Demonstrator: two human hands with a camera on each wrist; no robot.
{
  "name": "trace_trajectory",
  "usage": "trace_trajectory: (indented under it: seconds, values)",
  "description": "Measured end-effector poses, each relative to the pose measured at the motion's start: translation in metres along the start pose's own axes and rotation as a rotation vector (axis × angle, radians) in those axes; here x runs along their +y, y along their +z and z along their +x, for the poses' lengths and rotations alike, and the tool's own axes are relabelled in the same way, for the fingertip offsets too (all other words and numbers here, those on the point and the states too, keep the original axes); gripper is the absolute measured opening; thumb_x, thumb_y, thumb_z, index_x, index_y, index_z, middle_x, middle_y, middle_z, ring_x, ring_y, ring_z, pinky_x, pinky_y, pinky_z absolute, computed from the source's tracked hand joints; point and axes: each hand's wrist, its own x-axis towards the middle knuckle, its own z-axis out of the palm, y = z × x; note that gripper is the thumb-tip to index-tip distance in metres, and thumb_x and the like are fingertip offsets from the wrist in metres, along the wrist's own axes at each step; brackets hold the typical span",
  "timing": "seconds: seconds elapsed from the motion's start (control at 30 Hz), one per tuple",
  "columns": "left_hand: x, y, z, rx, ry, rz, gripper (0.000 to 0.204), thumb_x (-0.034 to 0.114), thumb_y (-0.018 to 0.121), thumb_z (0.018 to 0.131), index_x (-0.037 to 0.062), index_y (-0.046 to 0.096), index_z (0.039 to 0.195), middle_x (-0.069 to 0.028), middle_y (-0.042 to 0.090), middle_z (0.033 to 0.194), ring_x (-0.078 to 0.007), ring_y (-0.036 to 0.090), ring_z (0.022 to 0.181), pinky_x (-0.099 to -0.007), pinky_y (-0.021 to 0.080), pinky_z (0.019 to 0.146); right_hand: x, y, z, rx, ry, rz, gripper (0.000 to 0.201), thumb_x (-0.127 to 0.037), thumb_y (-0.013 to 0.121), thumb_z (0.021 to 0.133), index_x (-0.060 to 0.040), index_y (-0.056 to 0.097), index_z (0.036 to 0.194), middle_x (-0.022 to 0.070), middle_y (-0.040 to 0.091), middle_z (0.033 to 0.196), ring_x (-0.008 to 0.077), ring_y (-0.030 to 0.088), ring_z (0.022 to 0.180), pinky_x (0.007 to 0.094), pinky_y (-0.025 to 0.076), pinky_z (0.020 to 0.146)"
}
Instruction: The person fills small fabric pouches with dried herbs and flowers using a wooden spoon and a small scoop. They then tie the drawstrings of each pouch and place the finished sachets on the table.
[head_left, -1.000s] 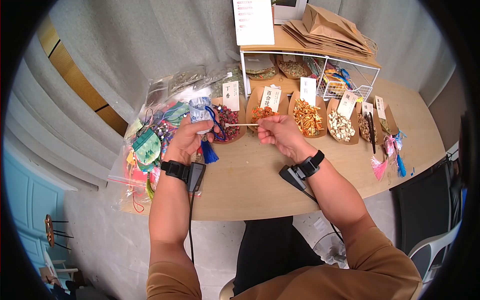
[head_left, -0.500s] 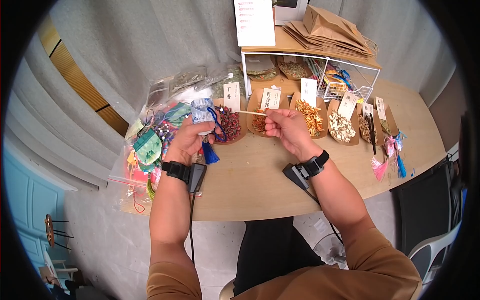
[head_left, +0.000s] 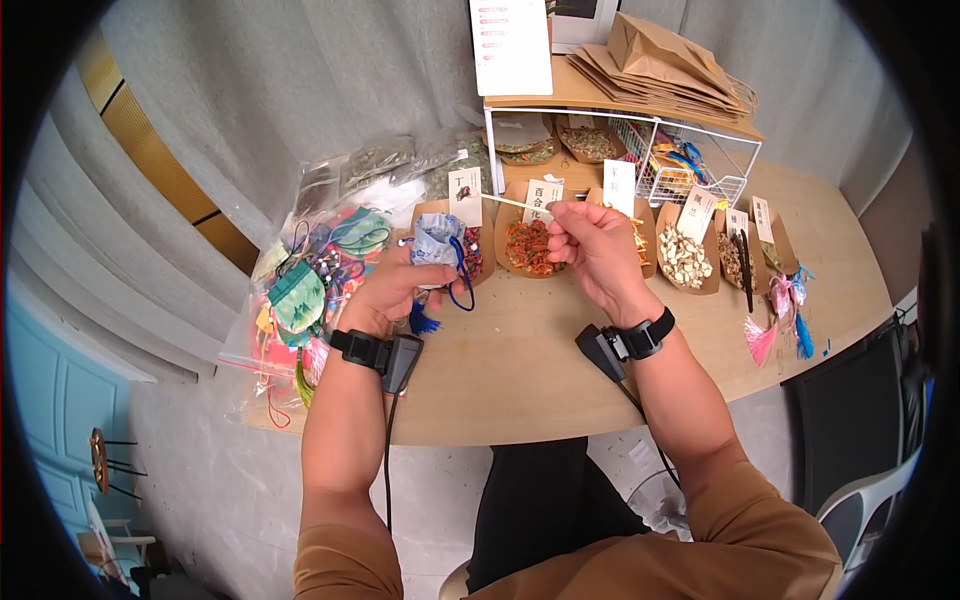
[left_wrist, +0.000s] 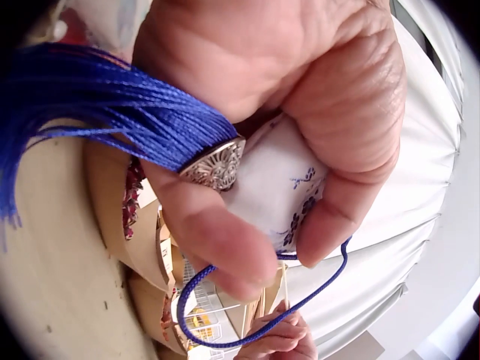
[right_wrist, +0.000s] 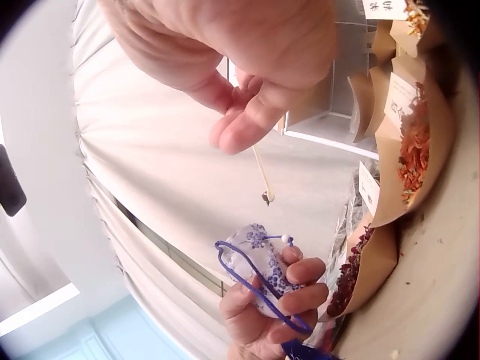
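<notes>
My left hand (head_left: 395,285) grips a small white drawstring pouch (head_left: 437,240) with a blue floral print, its blue cord (head_left: 467,290) looping off to the right. From the pouch hangs a blue tassel (left_wrist: 135,105), with a silver cap seen in the left wrist view. My right hand (head_left: 600,250) pinches a thin, pale wooden stick-like scoop (head_left: 515,204) that points left. A dark dried bit (right_wrist: 265,198) sits at the scoop's tip, above the pouch in the right wrist view. Behind the pouch lies a paper tray of dark red dried buds (right_wrist: 349,277), partly hidden in the head view.
Paper trays of orange dried petals (head_left: 535,245), pale slices (head_left: 684,258) and other dried herbs line the table (head_left: 520,360), with label cards. A plastic bag of colourful pouches (head_left: 297,297) lies left. Behind stand a white-framed shelf (head_left: 570,108) and a wire basket (head_left: 675,180).
The scoop's tip has risen from over the dark red buds, now bearing a dark bit. My right hand has shifted right and up; my left hand has brought the pouch rightward in front of that tray.
</notes>
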Motion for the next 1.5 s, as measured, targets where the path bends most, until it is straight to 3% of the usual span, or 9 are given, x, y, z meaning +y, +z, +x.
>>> trace_trajectory:
  seconds: [0.2, 0.3, 0.4, 0.6, 0.8, 1.2, 1.3, 1.5]
  values:
    - [-0.001, 0.002, 0.0, -0.002, 0.013, 0.008, 0.034, -0.002, 0.067, 0.077, -0.0056, 0.057, 0.109, -0.0133, 0.064, 0.094, -0.0226, 0.068, 0.074, -0.0267, 0.056, 0.047, 0.0, 0.004, -0.008, -0.142, -0.01, -0.048, 0.015, -0.012, 0.065, 0.091, 0.0015, 0.067, 0.098, 0.0058, 0.067, 0.078, 0.0103, 0.063, 0.061, 0.0229, 0.055, 0.055]
    - [0.001, 0.008, -0.001, 0.005, 0.047, 0.007, 0.025, 0.001, 0.067, 0.081, -0.0021, 0.061, 0.104, -0.0132, 0.069, 0.081, -0.018, 0.067, 0.068, -0.0242, 0.052, 0.046, 0.004, 0.008, -0.01, -0.147, -0.046, -0.132, 0.016, -0.013, 0.066, 0.091, 0.0014, 0.067, 0.099, 0.0051, 0.067, 0.078, 0.0098, 0.064, 0.063, 0.0224, 0.054, 0.055]
    - [0.0, 0.001, 0.0, -0.004, 0.038, -0.008, 0.033, -0.001, 0.066, 0.078, -0.0045, 0.057, 0.11, -0.0134, 0.064, 0.095, -0.0223, 0.068, 0.076, -0.0263, 0.056, 0.047, 0.006, 0.009, -0.01, -0.151, -0.07, -0.166, 0.017, -0.013, 0.067, 0.091, 0.0015, 0.068, 0.1, 0.005, 0.067, 0.079, 0.0093, 0.063, 0.064, 0.022, 0.054, 0.056]
    - [0.0, -0.006, -0.001, 0.075, 0.154, -0.013, 0.035, 0.0, 0.067, 0.078, -0.0036, 0.056, 0.111, -0.012, 0.064, 0.095, -0.0214, 0.067, 0.075, -0.0271, 0.056, 0.049, 0.015, 0.002, 0.0, 0.053, -0.15, -0.111, 0.018, -0.013, 0.066, 0.091, 0.0028, 0.069, 0.098, 0.0022, 0.064, 0.072, 0.0071, 0.059, 0.058, 0.0208, 0.05, 0.052]
    - [-0.001, -0.017, 0.001, 0.135, 0.233, -0.056, 0.035, 0.003, 0.066, 0.08, -0.002, 0.056, 0.112, -0.0097, 0.064, 0.094, -0.0191, 0.067, 0.074, -0.0262, 0.053, 0.049, 0.029, 0.0, 0.004, 0.05, -0.211, -0.48, 0.018, -0.014, 0.065, 0.091, 0.0031, 0.071, 0.096, -0.0012, 0.061, 0.062, 0.0039, 0.052, 0.05, 0.0196, 0.042, 0.046]
    - [-0.001, -0.017, 0.001, 0.147, 0.225, -0.048, 0.032, 0.004, 0.066, 0.08, 0.0003, 0.056, 0.111, -0.0081, 0.064, 0.093, -0.0182, 0.066, 0.073, -0.0256, 0.051, 0.049, 0.036, -0.003, 0.004, -0.049, -0.232, -0.768, 0.021, -0.016, 0.064, 0.091, 0.0017, 0.072, 0.099, 0.0039, 0.066, 0.066, 0.0068, 0.058, 0.052, 0.0232, 0.046, 0.048]
    - [0.0, -0.014, 0.001, 0.151, 0.228, -0.051, 0.03, 0.005, 0.067, 0.08, 0.0021, 0.059, 0.109, -0.0056, 0.064, 0.085, -0.0174, 0.064, 0.072, -0.0262, 0.048, 0.05, 0.036, -0.004, 0.005, -0.064, -0.192, -0.799, 0.022, -0.017, 0.064, 0.092, 0.0019, 0.072, 0.097, 0.0059, 0.068, 0.066, 0.0081, 0.06, 0.053, 0.0242, 0.048, 0.05]
    - [-0.003, -0.018, 0.003, 0.145, 0.219, -0.045, 0.033, 0.006, 0.066, 0.08, 0.0003, 0.056, 0.111, -0.0084, 0.064, 0.093, -0.0179, 0.065, 0.071, -0.0252, 0.051, 0.049, 0.04, -0.007, 0.007, -0.077, -0.165, -0.841, 0.019, -0.015, 0.064, 0.09, 0.001, 0.073, 0.094, 0.0062, 0.067, 0.064, 0.0082, 0.061, 0.054, 0.0253, 0.049, 0.051]
